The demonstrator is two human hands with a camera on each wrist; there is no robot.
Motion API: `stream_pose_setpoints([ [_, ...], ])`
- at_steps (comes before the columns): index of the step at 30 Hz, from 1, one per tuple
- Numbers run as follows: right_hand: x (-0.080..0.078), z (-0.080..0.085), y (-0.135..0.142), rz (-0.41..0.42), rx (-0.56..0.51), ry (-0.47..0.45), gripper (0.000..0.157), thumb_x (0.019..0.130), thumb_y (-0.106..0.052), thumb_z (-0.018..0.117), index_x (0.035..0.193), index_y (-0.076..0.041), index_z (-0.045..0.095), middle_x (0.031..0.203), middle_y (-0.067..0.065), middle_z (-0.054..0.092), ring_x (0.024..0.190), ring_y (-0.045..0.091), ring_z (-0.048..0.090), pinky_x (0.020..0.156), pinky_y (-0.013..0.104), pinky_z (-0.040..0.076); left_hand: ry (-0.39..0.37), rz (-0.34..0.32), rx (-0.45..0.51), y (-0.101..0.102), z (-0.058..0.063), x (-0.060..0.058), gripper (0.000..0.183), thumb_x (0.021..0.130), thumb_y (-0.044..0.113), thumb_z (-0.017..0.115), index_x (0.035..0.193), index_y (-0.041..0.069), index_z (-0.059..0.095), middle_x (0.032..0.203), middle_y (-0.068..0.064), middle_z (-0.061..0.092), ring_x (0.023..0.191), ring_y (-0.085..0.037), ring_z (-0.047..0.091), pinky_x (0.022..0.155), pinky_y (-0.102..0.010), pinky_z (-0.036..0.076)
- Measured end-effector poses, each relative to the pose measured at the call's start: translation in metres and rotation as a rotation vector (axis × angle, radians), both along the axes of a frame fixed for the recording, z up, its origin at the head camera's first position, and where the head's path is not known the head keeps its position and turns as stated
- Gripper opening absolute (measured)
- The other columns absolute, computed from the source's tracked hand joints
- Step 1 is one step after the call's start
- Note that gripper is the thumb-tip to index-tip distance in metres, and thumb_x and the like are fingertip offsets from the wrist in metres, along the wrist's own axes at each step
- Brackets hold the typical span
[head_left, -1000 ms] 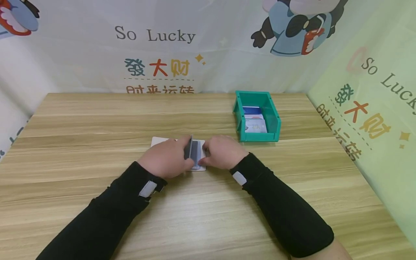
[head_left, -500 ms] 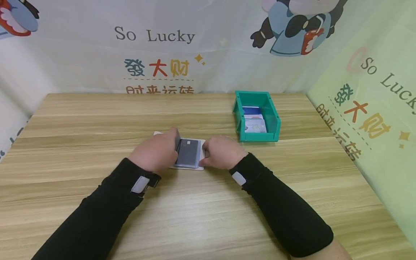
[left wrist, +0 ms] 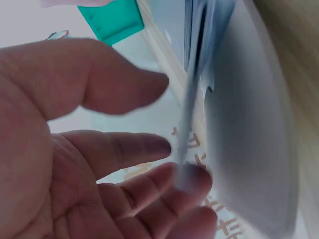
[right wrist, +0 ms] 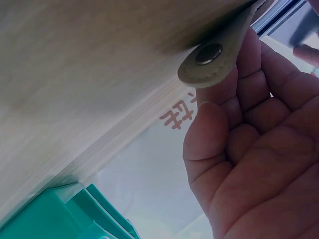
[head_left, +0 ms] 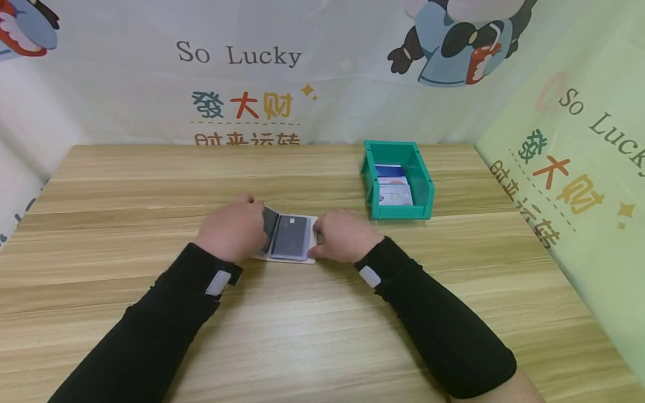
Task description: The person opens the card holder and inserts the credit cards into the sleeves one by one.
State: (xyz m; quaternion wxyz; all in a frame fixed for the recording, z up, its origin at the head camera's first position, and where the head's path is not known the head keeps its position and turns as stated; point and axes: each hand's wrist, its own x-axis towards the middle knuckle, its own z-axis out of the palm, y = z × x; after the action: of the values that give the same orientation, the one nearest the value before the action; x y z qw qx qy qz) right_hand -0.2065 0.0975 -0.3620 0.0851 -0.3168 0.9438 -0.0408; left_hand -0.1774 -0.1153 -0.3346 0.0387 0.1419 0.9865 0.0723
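Spread open on the table, a white card holder (head_left: 313,224) with clear sleeves shows a dark grey card (head_left: 291,238) with a chip on its right side. My left hand (head_left: 232,229) is at its left part, beside a tilted sleeve page (head_left: 269,226). In the left wrist view the thumb and fingers are spread, with fingertips at the blurred edge of that page (left wrist: 192,104) and the thumb apart from it. My right hand (head_left: 347,235) pinches the holder's right edge. By its fingers, the right wrist view shows the holder's snap tab (right wrist: 199,74) with a metal button.
A green bin (head_left: 402,212) stands at the back right of the wooden table (head_left: 151,196), with several cards (head_left: 395,195) inside. A printed cloth (head_left: 342,106) hangs behind the table, and another printed sheet runs along the right side.
My left hand has moved left, turning a sleeve page over to that side and uncovering the dark grey card. The right hand has stayed at the holder's right edge.
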Motion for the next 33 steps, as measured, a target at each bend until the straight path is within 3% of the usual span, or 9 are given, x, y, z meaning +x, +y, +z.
stream_pose_setpoints([
  [4,-0.001,-0.001,0.000,0.000,0.009,0.000,0.042,0.078,-0.051,0.070,0.097,-0.014,0.069,0.077,-0.007,0.059,0.065,0.011,0.051,0.061,0.028,0.045,0.002,-0.031,-0.041,0.003,-0.002,0.001,0.027,0.078,0.020,0.067,0.093,-0.002,0.069,0.117,-0.022,0.057,0.099,-0.034,0.050,0.082,-0.047,0.047],
  [9,-0.002,-0.002,0.000,0.000,0.014,-0.004,0.041,0.078,-0.051,0.070,0.097,-0.014,0.069,0.077,-0.006,0.059,0.065,0.011,0.051,0.060,0.027,0.045,-0.060,-0.059,-0.015,0.011,-0.006,0.001,0.024,0.077,0.029,0.068,0.068,0.008,0.064,0.083,-0.011,0.063,0.068,-0.025,0.054,0.058,-0.036,0.046],
  [12,-0.002,-0.003,0.000,0.001,0.011,-0.004,0.040,0.078,-0.051,0.071,0.095,-0.015,0.069,0.076,-0.006,0.059,0.063,0.011,0.051,0.058,0.026,0.044,-0.077,-0.070,0.028,0.016,-0.009,0.003,0.031,0.076,0.036,0.070,0.082,0.006,0.065,0.078,-0.006,0.058,0.061,-0.020,0.050,0.053,-0.033,0.044],
  [16,-0.003,-0.003,0.000,0.009,0.004,-0.010,0.039,0.078,-0.050,0.071,0.094,-0.015,0.068,0.075,-0.006,0.059,0.062,0.011,0.050,0.057,0.026,0.044,-0.064,-0.074,0.061,0.022,-0.014,0.006,0.058,0.074,0.045,0.073,0.112,0.002,0.061,0.092,-0.006,0.058,0.071,-0.021,0.051,0.059,-0.035,0.045],
  [20,-0.003,-0.003,0.001,0.015,0.001,-0.015,0.038,0.078,-0.050,0.070,0.094,-0.015,0.068,0.076,-0.006,0.059,0.063,0.011,0.051,0.057,0.026,0.044,-0.053,-0.086,0.063,0.026,-0.016,0.008,0.073,0.074,0.049,0.073,0.127,0.002,0.053,0.109,-0.010,0.058,0.082,-0.022,0.050,0.067,-0.037,0.046],
  [24,-0.004,-0.003,0.000,0.009,-0.002,-0.020,0.038,0.078,-0.050,0.071,0.093,-0.015,0.067,0.075,-0.006,0.059,0.063,0.011,0.051,0.057,0.026,0.044,-0.049,-0.098,0.057,0.029,-0.016,0.010,0.078,0.075,0.049,0.072,0.134,0.003,0.048,0.121,-0.013,0.054,0.091,-0.024,0.049,0.075,-0.039,0.046],
  [33,-0.004,-0.004,0.001,0.006,-0.007,-0.025,0.037,0.078,-0.049,0.071,0.092,-0.015,0.067,0.075,-0.005,0.059,0.064,0.012,0.051,0.058,0.026,0.044,-0.009,-0.121,0.039,0.034,-0.020,0.012,0.076,0.075,0.049,0.072,0.131,0.003,0.050,0.123,-0.015,0.052,0.096,-0.028,0.050,0.081,-0.043,0.047],
])
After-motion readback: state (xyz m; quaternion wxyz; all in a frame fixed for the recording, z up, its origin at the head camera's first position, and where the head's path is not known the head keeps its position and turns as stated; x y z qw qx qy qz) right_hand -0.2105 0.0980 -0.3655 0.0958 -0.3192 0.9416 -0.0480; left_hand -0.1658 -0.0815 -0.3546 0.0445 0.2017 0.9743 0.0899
